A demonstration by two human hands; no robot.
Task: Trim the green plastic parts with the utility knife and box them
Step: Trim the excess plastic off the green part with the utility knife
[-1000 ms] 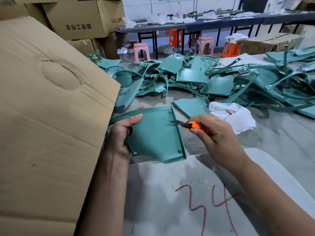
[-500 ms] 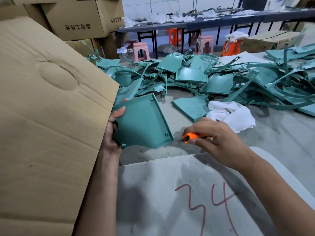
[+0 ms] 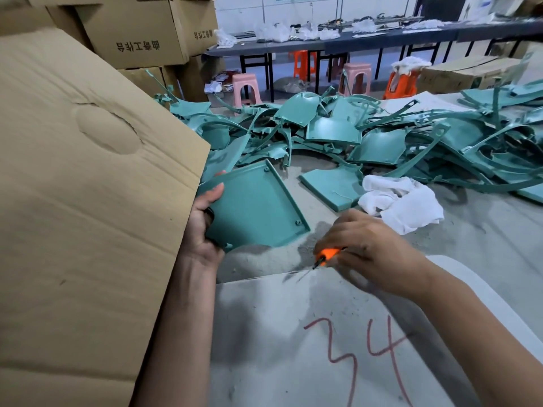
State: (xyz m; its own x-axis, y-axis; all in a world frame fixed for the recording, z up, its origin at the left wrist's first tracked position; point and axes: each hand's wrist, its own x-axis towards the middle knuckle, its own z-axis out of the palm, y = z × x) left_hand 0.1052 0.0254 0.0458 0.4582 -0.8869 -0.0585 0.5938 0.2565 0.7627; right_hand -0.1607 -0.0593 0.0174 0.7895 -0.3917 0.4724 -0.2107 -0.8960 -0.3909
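Holding: green panel [image 3: 252, 207] gripped at its left edge by left hand [image 3: 202, 224], thumb on top, fingers curled beneath; raised over the tabletop [image 3: 484, 236], beside the cardboard box flap [image 3: 88, 186].
Knife: utility knife [image 3: 327, 255] pinched in right hand [image 3: 373, 248], blade tip low near the white board [image 3: 293, 333].
Weight: probably light, carried one-handed.
Stiffness: looks rigid, thin-walled; likely flexes a little.
Surface: smooth, possibly slippery.
Grip point: raised rim or corner, away from trimmed edges.
Pile: more green parts [image 3: 382, 136] behind, white cloth [image 3: 405, 201] near.
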